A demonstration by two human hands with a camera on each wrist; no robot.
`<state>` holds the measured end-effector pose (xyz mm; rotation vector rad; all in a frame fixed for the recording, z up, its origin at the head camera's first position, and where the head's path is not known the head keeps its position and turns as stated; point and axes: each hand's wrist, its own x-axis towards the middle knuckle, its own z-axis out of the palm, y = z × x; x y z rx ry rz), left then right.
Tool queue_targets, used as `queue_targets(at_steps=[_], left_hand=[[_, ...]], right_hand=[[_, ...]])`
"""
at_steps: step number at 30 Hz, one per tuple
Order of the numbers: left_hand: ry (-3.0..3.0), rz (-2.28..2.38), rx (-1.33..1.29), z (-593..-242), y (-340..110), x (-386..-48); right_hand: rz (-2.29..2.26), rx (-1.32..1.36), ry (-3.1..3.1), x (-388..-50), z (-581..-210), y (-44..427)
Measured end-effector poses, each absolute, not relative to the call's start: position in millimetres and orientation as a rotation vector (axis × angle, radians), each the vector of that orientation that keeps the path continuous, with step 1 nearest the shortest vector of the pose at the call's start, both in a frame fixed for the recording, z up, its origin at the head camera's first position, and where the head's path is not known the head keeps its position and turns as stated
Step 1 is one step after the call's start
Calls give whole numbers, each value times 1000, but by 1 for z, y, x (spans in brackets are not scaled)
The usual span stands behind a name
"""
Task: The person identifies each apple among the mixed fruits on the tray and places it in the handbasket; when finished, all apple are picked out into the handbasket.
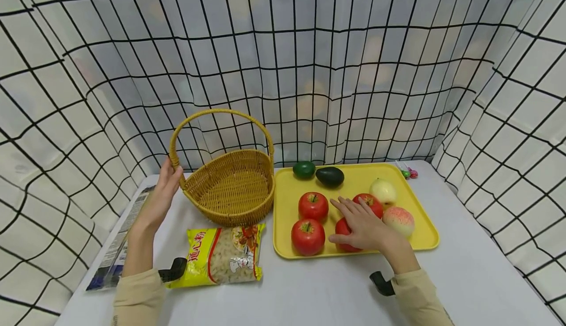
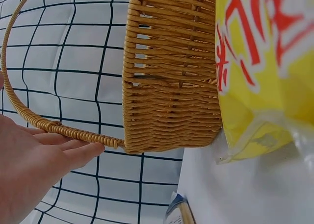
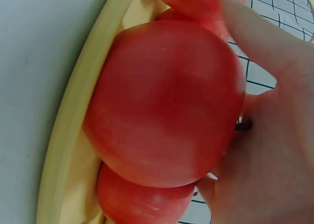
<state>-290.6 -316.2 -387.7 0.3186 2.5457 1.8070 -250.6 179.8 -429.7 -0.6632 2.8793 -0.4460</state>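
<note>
Watching from here, I'd judge the work barely begun: the apple beneath the right hand sits by the near edge of the yellow tray, its lifting yet to be done. That hand spreads wide over it, with no closed grip. The stem points up toward the palm; the round fruit shows no clear long axis. The left hand, fingers nearly straight, touches the handle of the wicker basket, which seems longest left to right.

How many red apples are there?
4 on the tray: front-left apple, apple behind it, plus front apple and back apple partly covered by the right hand, which might hide more.
</note>
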Motion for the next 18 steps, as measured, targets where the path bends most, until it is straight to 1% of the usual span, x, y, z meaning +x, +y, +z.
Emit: queue_targets(at_steps=[9,18], left_hand=[[2531,1822,324,-387,-317,-291],[2538,1804,303,-388,-319,-289]], right_hand=[[-348,-640,2819,-243,-420,176],[-268,-618,2829,-240,-420,172]])
